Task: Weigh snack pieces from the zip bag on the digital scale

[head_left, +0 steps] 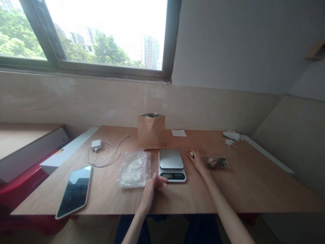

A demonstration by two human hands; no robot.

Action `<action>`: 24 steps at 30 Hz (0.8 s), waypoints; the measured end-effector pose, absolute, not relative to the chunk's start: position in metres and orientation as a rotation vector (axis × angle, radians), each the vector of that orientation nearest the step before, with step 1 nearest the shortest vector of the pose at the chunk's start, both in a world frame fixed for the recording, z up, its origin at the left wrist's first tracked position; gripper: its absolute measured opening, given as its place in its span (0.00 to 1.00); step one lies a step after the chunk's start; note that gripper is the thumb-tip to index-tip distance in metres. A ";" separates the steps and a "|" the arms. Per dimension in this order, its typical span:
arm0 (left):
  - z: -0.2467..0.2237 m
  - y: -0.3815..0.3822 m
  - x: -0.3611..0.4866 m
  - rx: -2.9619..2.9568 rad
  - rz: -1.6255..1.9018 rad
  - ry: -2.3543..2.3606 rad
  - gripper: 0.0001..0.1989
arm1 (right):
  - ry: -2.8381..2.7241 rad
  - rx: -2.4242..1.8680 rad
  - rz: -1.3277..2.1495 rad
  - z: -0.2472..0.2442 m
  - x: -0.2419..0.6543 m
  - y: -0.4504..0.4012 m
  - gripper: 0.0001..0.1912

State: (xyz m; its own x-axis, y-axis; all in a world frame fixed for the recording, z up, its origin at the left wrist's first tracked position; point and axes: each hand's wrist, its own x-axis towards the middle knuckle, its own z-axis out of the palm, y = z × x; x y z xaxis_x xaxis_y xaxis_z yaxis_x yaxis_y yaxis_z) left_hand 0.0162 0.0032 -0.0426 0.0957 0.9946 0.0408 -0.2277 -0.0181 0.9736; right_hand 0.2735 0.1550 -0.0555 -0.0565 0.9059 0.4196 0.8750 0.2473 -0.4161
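Note:
A white kitchen scale [171,159] with a bare metal plate lies at the middle of the table. My left hand [155,184] is at its front left corner, fingers apart and holding nothing. To the right of the scale, my right hand [196,159] has a small pale piece [191,154] at its fingertips, low over the table. Beside that hand lies a clear bag [217,162] with dark and brown bits inside. A stack of clear zip bags [133,171] rests left of the scale. Behind the scale stands an open brown paper pouch [151,133], its contents mostly hidden.
On the left of the wooden table [106,200] are a tablet [74,191] and a white charger [96,145] with its cable. A white paper [179,133] lies behind, and white packets [231,136] at the back right. A wall and window rise behind.

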 end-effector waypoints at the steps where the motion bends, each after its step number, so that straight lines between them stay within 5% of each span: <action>1: -0.043 0.003 0.016 1.106 1.253 0.954 0.27 | -1.901 -1.596 0.073 -0.055 0.273 0.156 0.09; 13: -0.039 0.003 0.017 1.065 1.251 0.962 0.27 | -1.854 -1.209 0.257 -0.015 0.189 0.163 0.11; 24: -0.041 0.005 0.018 1.057 1.243 0.962 0.27 | -1.851 -1.176 0.322 -0.025 0.180 0.146 0.11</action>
